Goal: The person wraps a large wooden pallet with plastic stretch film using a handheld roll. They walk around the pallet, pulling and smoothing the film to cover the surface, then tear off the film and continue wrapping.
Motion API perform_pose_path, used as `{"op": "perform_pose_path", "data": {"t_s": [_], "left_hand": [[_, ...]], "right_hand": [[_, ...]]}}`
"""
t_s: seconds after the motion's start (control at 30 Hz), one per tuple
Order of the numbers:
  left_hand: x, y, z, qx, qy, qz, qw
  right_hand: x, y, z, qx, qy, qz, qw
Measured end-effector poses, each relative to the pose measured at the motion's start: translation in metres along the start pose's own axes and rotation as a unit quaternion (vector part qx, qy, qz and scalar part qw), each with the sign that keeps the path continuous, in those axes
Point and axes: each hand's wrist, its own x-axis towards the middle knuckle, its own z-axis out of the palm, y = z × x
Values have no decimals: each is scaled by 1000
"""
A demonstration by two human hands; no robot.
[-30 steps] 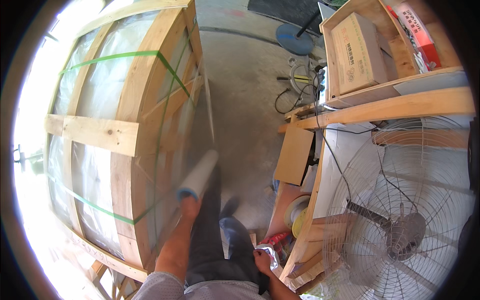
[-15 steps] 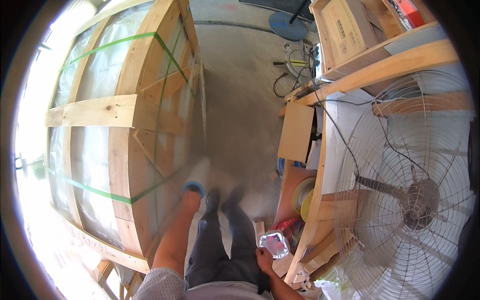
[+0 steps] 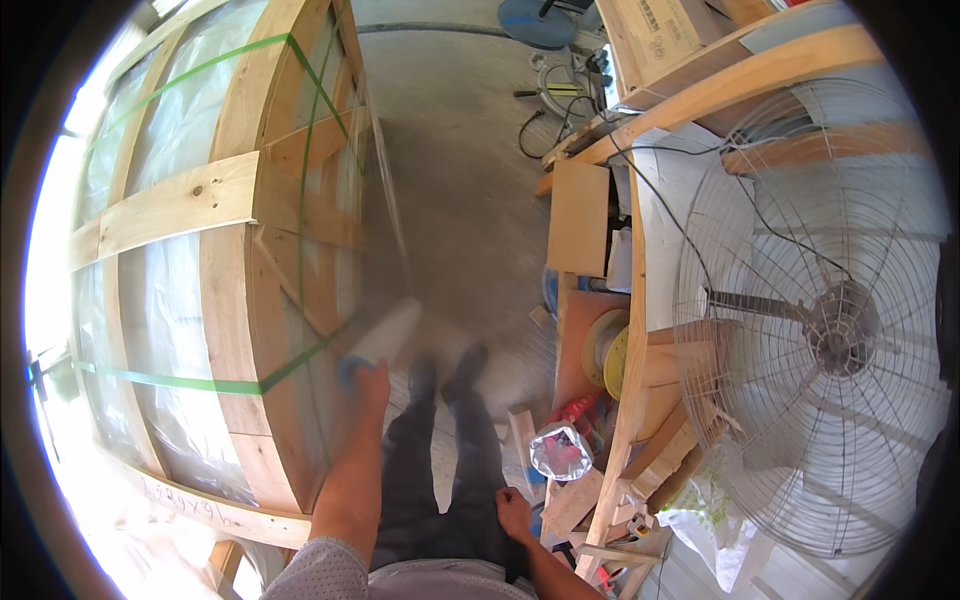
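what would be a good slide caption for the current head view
Left hand gripping a white, blue-ended cylindrical roll beside a green-strapped pale wooden crate; right hand curled near the thigh.

The roll (image 3: 391,335) is white with a blue end (image 3: 350,368), the straps (image 3: 195,384) green.

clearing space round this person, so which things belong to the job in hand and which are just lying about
In use:
- roll, in the left hand
- film strip, running up from the roll
- crate, probably, as the strip runs close beside it

Seemingly just lying about:
- fan
- foil bag
- spool
- cardboard box
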Motion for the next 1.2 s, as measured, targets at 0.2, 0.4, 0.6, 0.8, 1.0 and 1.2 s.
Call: {"op": "perform_pose_path", "data": {"t_s": [0.2,0.4,0.6,0.8,1.0,1.2], "left_hand": [[-57,-20,-9,322,-125,230,910],[-88,-60,-6,401,-151,262,865],[-90,-79,13,141,65,-121,980],[-100,-127,10,190,13,83,978],[-147,-144,-31,398,-139,249,872],[-140,-196,-49,474,-225,328,786]], "right_hand": [[-28,2,14,24,5,16,1000],[-44,33,36,40,-25,8,999],[-63,77,70,54,-14,1,998],[-85,123,75,92,0,32,995],[-99,151,89,111,13,10,994],[-116,163,131,130,54,20,990]]}}
